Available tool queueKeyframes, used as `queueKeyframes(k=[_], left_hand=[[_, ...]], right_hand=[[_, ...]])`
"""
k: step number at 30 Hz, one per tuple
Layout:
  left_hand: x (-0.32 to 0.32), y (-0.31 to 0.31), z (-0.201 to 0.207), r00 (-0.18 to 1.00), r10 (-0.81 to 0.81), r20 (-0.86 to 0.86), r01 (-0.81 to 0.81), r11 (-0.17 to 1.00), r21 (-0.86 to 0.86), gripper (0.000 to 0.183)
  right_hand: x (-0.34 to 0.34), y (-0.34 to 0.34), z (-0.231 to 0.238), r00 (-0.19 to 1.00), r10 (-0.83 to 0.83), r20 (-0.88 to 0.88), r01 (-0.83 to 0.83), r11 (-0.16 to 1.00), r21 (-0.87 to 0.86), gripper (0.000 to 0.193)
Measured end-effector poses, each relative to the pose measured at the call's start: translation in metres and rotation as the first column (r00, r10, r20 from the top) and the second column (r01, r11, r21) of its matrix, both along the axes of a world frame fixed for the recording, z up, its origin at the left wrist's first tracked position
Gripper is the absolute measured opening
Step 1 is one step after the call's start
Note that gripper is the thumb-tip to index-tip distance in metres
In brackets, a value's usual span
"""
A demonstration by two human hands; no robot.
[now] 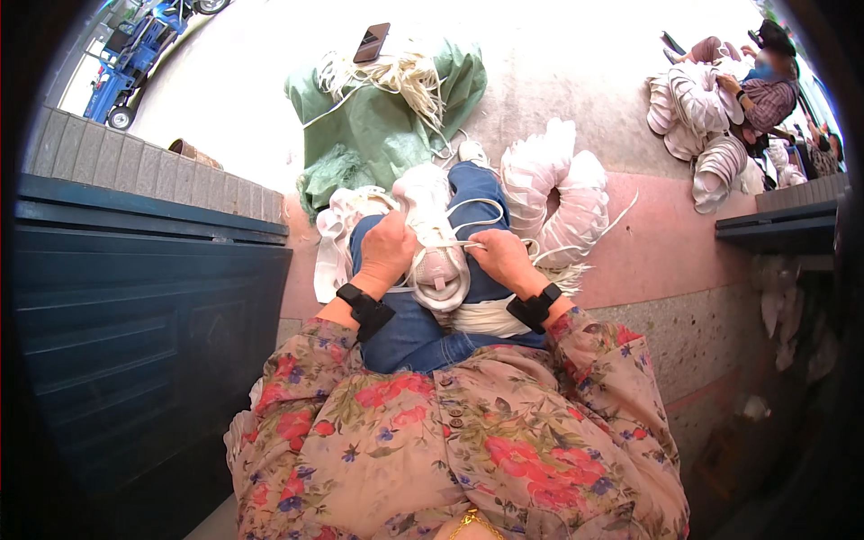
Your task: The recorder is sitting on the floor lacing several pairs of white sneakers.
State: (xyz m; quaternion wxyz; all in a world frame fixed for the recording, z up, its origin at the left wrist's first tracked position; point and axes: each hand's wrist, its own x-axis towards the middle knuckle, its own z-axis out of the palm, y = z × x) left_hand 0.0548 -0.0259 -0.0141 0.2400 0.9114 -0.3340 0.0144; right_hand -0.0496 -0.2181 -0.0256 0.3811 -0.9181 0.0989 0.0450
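Observation:
A pale pink and white shoe upper (438,268) lies on my lap between my thighs, its heel opening toward me. White shoelace (445,243) runs across its front, with a loop hanging over my right knee. My right hand (500,258) is closed in a pinch on the shoelace at the upper's right side. Curled against the upper's left side, my left hand (387,247) is closed. What its fingers hold is hidden. More white upper material (337,243) rests by my left leg.
Beyond my knees, a green sack (382,135) bears a bundle of cream laces (423,85) and a phone (372,42). Nested pale uppers (580,207) form a ring at the right. Blue doors (144,333) stand left. Another person (769,94) sits far right among similar bundles.

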Motion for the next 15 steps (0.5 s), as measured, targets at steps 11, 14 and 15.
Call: queueKeyframes(k=[11, 14, 15], left_hand=[[0.018, 0.014, 0.03, 0.238, -0.146, -0.96, -0.353, 0.908, -0.226, 0.015], [0.019, 0.018, 0.03, 0.089, -0.198, -0.976, -0.428, 0.877, -0.217, 0.018], [0.019, 0.018, 0.03, 0.127, -0.167, -0.978, -0.409, 0.889, -0.205, 0.018]], right_hand=[[-0.003, -0.002, 0.001, 0.991, -0.035, 0.129, 0.03, 0.999, 0.041, 0.02], [-0.002, -0.004, 0.002, 0.969, -0.051, 0.24, 0.036, 0.997, 0.066, 0.017], [-0.002, -0.004, 0.003, 0.953, -0.054, 0.298, 0.035, 0.997, 0.069, 0.015]])
